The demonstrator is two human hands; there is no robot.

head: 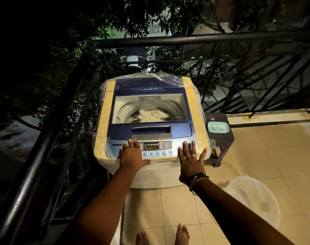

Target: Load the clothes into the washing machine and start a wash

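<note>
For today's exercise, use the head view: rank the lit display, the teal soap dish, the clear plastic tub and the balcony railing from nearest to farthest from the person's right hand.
From the right hand:
1. Lit display: on the control panel, just left of the fingers.
2. Teal soap dish: on the dark stool, to the right of the washer.
3. Clear plastic tub: on the floor tiles, lower right.
4. Balcony railing: behind the washer, farthest.

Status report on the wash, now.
Left hand and right hand open, flat at the control panel. Washing machine lid shut, clothes inside, display lit. Nothing in the way.
</note>
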